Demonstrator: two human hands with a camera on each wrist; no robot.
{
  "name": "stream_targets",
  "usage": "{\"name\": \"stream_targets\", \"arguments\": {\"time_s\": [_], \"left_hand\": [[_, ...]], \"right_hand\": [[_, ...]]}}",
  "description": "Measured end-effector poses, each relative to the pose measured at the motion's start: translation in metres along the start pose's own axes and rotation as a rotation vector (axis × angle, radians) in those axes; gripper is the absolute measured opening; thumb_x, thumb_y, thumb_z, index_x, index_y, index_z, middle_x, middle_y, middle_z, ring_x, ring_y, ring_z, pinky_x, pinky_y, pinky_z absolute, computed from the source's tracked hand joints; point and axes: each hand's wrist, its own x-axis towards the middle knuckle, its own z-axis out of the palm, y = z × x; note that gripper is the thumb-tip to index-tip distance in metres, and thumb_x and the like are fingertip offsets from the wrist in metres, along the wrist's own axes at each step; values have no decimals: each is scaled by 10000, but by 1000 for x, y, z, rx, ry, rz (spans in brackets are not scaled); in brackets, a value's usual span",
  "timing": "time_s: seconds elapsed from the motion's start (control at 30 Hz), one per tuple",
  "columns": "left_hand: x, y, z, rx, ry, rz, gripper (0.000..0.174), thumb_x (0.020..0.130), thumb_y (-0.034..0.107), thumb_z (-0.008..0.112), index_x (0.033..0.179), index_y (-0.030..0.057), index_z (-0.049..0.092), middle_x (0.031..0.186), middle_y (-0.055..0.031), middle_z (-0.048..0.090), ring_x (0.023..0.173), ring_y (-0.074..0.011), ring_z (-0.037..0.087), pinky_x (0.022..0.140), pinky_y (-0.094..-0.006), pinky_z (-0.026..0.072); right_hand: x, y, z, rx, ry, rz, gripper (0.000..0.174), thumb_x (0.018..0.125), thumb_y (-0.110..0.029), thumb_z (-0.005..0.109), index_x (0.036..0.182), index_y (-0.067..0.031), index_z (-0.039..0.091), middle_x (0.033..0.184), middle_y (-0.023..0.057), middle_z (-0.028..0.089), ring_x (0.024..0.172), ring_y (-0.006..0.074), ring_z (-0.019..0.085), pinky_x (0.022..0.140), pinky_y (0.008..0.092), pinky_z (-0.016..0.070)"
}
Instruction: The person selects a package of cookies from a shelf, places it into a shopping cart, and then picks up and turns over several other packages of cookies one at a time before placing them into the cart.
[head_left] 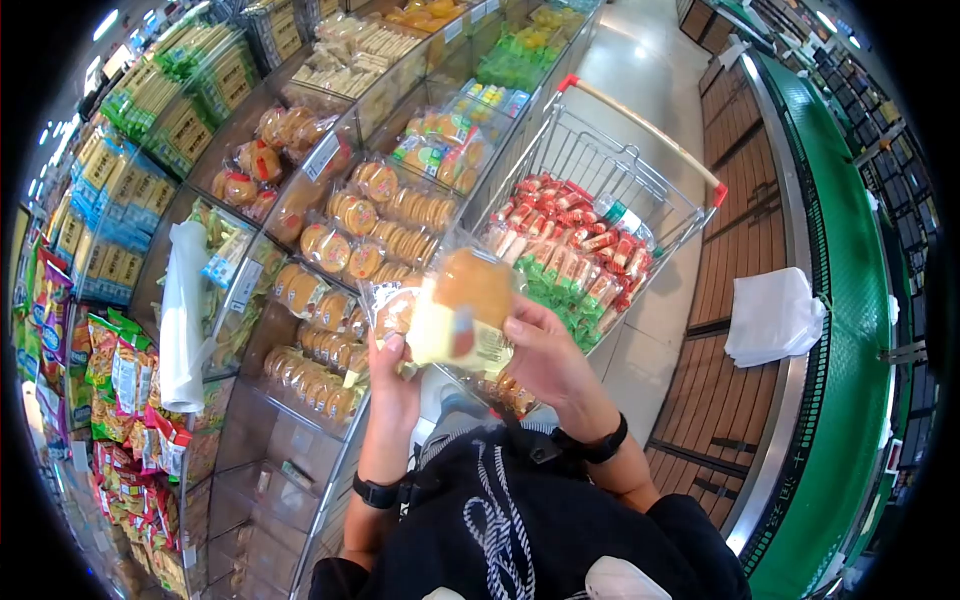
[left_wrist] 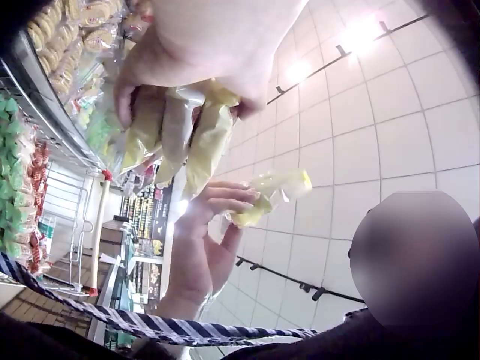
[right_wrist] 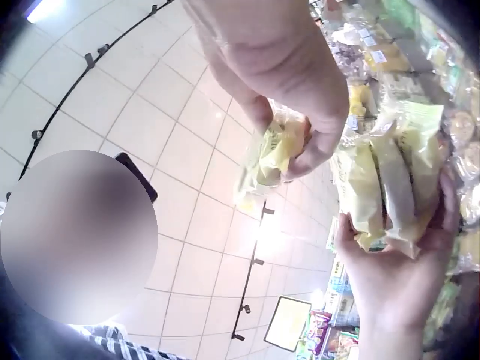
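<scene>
Apparently light and soft, the wrapped bun (head_left: 475, 282) is in the right hand (head_left: 558, 360), pinched at its side between thumb and fingers. Its slick film may slide and the crumb would likely dent, so a gentle hold across the broad faces seems best. Just beside it, the left hand (head_left: 393, 392) grips three packets (right_wrist: 361, 191), fingers curled round them. Beyond are wrapped biscuits (head_left: 353, 213) and a loaded cart (head_left: 650, 135).

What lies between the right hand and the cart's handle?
The head view shows green-wrapped packs, red-wrapped packs and cart wire between the right hand and the handle.
</scene>
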Motion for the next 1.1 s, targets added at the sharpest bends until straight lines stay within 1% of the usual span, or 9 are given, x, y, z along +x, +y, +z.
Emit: {"name": "stream_targets", "arguments": {"time_s": [0.1,0.2,0.27,0.37,0.5,0.7,0.8,0.9,1.1], "left_hand": [[-6,7,11,29,80,-31,571,775,269,553,1269,115,310,1201,-70,439,1098,-198,439,916,-376,368],[-7,7,11,37,76,-31,556,788,248,545,1274,133,300,1197,-69,436,1099,-197,429,914,-406,358],[-8,8,12,53,76,-36,545,797,234,540,1277,146,296,1182,-62,440,1086,-189,426,909,-419,349],[-9,3,13,150,143,-10,454,811,410,510,1151,112,471,1102,-15,548,1011,-151,496,832,-334,379],[-12,9,22,185,144,-19,462,807,408,517,1175,141,439,1114,-19,533,1011,-158,496,827,-340,379],[-14,13,28,213,155,-14,442,814,396,513,1185,186,397,1125,-22,513,1007,-170,497,830,-370,373],[-13,11,25,216,127,-10,438,817,395,511,1185,187,395,1128,-23,511,1009,-168,493,830,-380,371],[-12,11,24,233,129,-19,439,823,386,506,1195,182,392,1126,-24,513,1004,-167,495,824,-376,378],[-14,12,29,263,128,-21,437,853,364,454,1228,149,386,1112,-48,535,982,-182,526,801,-364,417]], "right_hand": [[-1,-2,-8,-93,50,-8,244,836,-151,584,1009,-23,470,1000,77,552,894,130,559,749,303,491],[0,-2,-16,-150,50,-61,183,836,-148,587,907,-48,450,915,42,556,833,101,558,688,268,496],[0,-4,-10,-203,125,-85,184,839,-150,583,895,-49,440,883,41,558,758,95,564,618,241,491],[0,-7,-9,-306,165,-80,181,847,-145,569,915,-42,436,858,44,559,638,93,560,503,209,465],[-1,-16,-1,-449,220,-37,211,858,-134,548,995,-16,439,843,57,561,530,98,548,388,198,417],[-9,-31,4,-269,124,75,398,854,-106,535,1198,17,374,918,84,564,658,131,576,518,236,468],[-14,-31,10,-348,68,-10,447,848,-105,539,1234,15,349,978,79,560,763,137,568,578,255,473],[-14,-28,5,-421,114,-15,444,837,-108,558,1218,9,362,1043,70,546,822,122,553,581,244,466],[-1,-20,-6,-475,134,-33,396,812,-104,599,1143,-7,404,1015,59,549,783,89,548,551,220,447]]}}
